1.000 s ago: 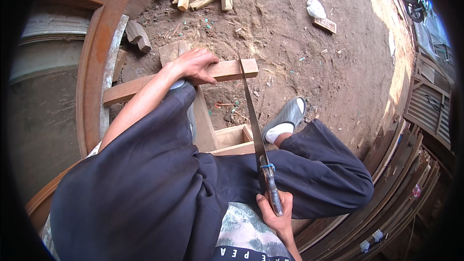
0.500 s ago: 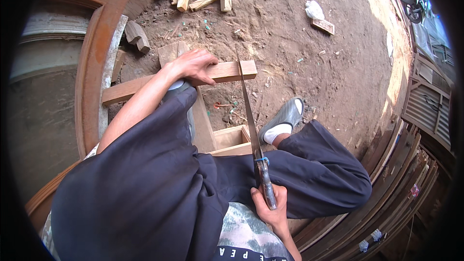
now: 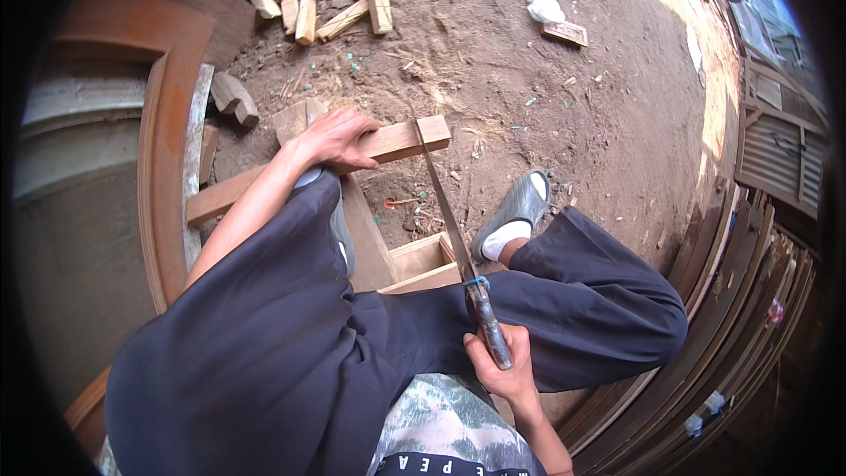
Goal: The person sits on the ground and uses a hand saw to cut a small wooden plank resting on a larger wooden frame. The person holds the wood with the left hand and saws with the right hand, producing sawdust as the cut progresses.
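My left hand (image 3: pixel 342 139) presses down on a long squared piece of timber (image 3: pixel 407 139), its fingers curled over the top and side. The timber runs from the wooden frame on the left, over a wooden support, to a free end at the upper middle. Near that end a handsaw (image 3: pixel 445 203) crosses it, the thin tapering blade resting against the wood and its tip reaching beyond. Wrapped around the saw's dark, worn handle is my right hand (image 3: pixel 502 357), low in front of my body. Blue cord is tied where blade meets handle.
A brown wooden frame (image 3: pixel 154 167) leans at the left. Several offcuts (image 3: pixel 345 18) lie on the dirt at the top. Between my legs sits an open wooden box (image 3: pixel 421 256). Long boards (image 3: pixel 705 317) are stacked at the right. A white plastic bag (image 3: pixel 545 7) lies farther off.
The view has shifted slightly, moving the scene a little left in the picture. Both hands keep their holds, and the saw still crosses the timber near its end.
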Demonstrator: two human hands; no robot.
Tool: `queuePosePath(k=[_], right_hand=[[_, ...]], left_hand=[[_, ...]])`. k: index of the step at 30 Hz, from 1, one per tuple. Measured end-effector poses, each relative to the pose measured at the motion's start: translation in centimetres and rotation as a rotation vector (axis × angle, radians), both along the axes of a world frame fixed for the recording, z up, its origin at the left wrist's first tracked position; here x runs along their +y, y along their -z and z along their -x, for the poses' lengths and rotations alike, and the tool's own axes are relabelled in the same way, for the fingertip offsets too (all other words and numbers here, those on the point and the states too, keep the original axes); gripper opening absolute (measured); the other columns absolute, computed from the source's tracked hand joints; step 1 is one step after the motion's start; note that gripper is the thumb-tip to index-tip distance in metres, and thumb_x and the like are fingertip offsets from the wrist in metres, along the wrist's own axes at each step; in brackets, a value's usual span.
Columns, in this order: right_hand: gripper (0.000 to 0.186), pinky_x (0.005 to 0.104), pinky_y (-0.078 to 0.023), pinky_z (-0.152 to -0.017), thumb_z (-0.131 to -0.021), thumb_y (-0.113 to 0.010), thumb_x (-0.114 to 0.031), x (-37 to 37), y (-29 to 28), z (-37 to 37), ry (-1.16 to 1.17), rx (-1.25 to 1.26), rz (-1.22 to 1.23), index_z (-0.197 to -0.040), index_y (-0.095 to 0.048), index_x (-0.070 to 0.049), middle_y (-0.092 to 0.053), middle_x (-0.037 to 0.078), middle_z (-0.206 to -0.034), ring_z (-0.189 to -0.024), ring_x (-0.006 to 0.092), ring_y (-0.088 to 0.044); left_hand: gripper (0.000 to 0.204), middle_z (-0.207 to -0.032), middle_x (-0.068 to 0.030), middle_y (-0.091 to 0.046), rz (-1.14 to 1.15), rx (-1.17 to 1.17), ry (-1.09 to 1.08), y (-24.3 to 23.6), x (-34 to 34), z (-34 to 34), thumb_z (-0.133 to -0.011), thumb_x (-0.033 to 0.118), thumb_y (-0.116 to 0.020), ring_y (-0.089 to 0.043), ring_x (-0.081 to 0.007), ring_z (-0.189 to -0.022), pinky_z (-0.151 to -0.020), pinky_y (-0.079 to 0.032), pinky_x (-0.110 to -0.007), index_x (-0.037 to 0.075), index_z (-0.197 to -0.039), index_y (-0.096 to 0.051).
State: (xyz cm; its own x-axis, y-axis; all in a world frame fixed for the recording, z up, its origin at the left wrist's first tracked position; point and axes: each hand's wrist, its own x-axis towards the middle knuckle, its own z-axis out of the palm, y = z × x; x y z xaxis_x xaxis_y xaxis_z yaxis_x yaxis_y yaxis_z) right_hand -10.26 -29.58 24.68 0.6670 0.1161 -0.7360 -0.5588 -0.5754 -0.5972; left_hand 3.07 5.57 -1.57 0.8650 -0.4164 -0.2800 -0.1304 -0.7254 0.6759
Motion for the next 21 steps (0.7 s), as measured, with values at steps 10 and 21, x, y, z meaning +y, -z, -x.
queuePosePath(k=[10, 21], right_hand=[[0.033, 0.0343, -0.033, -0.047, -0.088, -0.067, -0.009, -1.2, -0.8, -0.9, -0.022, 0.014, -0.1, -0.062, -0.048, 0.0, -0.041, 0.004, -0.051, -0.051, 0.0069, -0.037], [0.041, 0.0337, -0.027, -0.047, -0.086, -0.07, -0.008, -1.3, -1.2, -0.9, 0.036, 0.015, -0.145, -0.059, -0.04, -0.003, -0.036, 0.001, -0.051, -0.052, 0.0048, -0.034]], left_hand=[[0.058, -0.087, -0.0215, -0.072, -0.116, 0.113, 0.054, -2.7, -1.0, -1.3, -0.073, 0.05, -0.085, -0.07, -0.0393, -0.086, -0.077, -0.052, -0.047, 0.004, -0.104, -0.069], [0.063, -0.09, -0.0214, -0.073, -0.061, 0.092, 0.034, -2.8, -1.4, -1.1, -0.072, 0.047, -0.086, -0.071, -0.0391, -0.086, -0.076, -0.053, -0.047, 0.002, -0.112, -0.071]])
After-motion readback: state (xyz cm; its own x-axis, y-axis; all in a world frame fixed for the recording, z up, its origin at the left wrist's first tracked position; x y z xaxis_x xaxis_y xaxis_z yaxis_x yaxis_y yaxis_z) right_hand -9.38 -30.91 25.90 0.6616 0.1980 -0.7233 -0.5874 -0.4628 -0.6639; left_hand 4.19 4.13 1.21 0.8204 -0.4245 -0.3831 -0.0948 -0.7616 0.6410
